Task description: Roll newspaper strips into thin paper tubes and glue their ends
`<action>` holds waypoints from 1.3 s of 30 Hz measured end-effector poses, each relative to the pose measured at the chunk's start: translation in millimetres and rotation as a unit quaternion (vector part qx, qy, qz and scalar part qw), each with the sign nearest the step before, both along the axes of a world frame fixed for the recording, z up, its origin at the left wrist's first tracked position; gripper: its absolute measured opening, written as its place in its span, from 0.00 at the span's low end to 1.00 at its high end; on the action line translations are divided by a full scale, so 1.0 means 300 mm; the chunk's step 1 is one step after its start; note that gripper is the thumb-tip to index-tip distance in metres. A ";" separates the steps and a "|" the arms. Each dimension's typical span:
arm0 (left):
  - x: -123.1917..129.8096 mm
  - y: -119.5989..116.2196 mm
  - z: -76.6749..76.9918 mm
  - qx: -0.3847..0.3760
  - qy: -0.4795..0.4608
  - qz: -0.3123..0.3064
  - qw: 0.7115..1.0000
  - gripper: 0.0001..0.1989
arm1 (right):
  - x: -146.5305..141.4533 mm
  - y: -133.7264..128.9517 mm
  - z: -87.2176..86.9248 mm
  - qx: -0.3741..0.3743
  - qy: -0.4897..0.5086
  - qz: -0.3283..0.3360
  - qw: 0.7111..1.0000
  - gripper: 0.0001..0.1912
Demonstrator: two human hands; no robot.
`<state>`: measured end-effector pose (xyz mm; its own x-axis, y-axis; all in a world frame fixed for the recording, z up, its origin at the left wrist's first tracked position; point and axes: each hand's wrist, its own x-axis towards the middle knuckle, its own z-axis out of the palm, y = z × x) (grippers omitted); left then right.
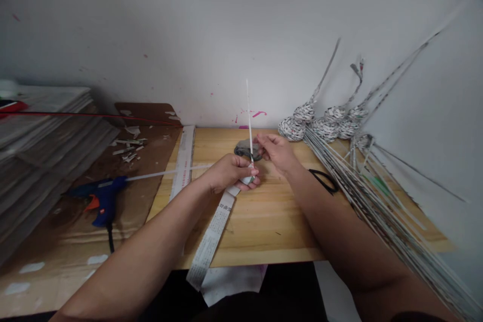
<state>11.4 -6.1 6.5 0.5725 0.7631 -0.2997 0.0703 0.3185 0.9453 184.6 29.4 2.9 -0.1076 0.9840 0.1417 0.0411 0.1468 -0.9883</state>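
Near the middle of the wooden board (264,241), my left hand (236,173) is closed on a newspaper strip (215,231). The strip's wide end hangs down over the board's front edge, and a thin rolled tip (249,115) stands upright above the fingers. Just to the right, my right hand (277,151) is raised with its thumb and forefinger pinched together; whether anything lies between them is too small to tell. A grey cloth-like lump (243,148) rests behind both hands.
Woven paper gourd shapes (292,129) and a bundle of paper rods (362,201) are at right, near black scissor handles (324,181). A blue glue gun (105,201) lies on cardboard (132,221) at left, beside stacked newspapers (49,161). Flat paper strips (184,161) lie on the board.
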 end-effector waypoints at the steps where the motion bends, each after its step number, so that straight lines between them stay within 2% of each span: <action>1: -0.002 0.001 0.002 0.000 -0.001 0.001 1.000 0.18 | 0.009 0.008 -0.009 0.050 -0.069 -0.032 0.996 0.21; 3: -0.005 0.004 0.003 0.000 -0.007 0.003 1.000 0.17 | 0.027 0.024 -0.033 0.138 -0.249 -0.063 0.957 0.18; 5: -0.007 0.005 0.002 -0.003 -0.010 0.005 1.000 0.17 | 0.041 0.040 -0.062 0.171 -0.410 -0.063 0.894 0.16; 6: -0.007 0.006 0.001 -0.005 -0.011 0.007 1.000 0.17 | 0.044 0.048 -0.075 0.167 -0.456 -0.070 0.871 0.13; 8: -0.006 0.007 -0.003 -0.009 -0.015 0.010 1.000 0.17 | 0.047 0.060 -0.094 0.149 -0.493 -0.100 0.852 0.11; 11: -0.006 0.009 -0.007 -0.014 -0.023 0.013 1.000 0.18 | 0.045 0.073 -0.107 0.103 -0.463 -0.159 0.866 0.14; 13: -0.006 0.010 -0.008 -0.017 -0.025 0.011 0.999 0.18 | 0.043 0.078 -0.111 0.057 -0.380 -0.191 0.903 0.16; 16: -0.006 0.011 -0.009 -0.016 -0.018 0.013 1.000 0.19 | 0.037 0.082 -0.123 0.004 -0.172 -0.164 0.971 0.20; 18: -0.006 0.012 -0.010 -0.013 -0.010 0.014 1.000 0.19 | 0.031 0.082 -0.127 0.023 -0.072 -0.123 0.989 0.26; 19: -0.006 0.013 -0.010 -0.012 -0.006 0.015 1.000 0.20 | 0.028 0.080 -0.125 0.046 -0.055 -0.108 0.992 0.27; 21: -0.006 0.014 -0.011 -0.009 -0.001 0.018 1.000 0.21 | 0.025 0.070 -0.108 0.079 -0.068 -0.099 0.990 0.22; 24: -0.008 0.015 -0.011 -0.003 -0.001 0.018 1.000 0.21 | 0.026 0.040 -0.057 0.046 -0.094 -0.076 0.992 0.18; 25: -0.008 0.014 -0.011 0.000 -0.002 0.014 1.000 0.21 | 0.028 0.028 -0.038 0.017 -0.071 -0.039 0.997 0.18; 27: -0.009 0.013 -0.008 0.007 -0.001 0.009 1.000 0.21 | 0.031 0.005 -0.007 -0.067 0.004 0.093 0.993 0.18; 29: -0.008 0.012 -0.005 0.013 0.003 0.007 1.000 0.21 | 0.032 -0.013 0.010 -0.125 0.059 0.209 0.968 0.21; 31: -0.006 0.010 -0.002 0.016 0.010 0.005 1.000 0.21 | 0.032 -0.023 0.015 -0.139 0.064 0.265 0.952 0.22; 35: -0.002 0.005 -0.001 0.013 0.005 -0.001 1.000 0.18 | 0.029 -0.029 0.010 -0.125 0.038 0.255 0.958 0.20; 39: 0.006 -0.003 -0.008 0.006 -0.012 -0.003 1.000 0.19 | 0.029 -0.029 0.009 -0.133 0.059 0.249 0.958 0.17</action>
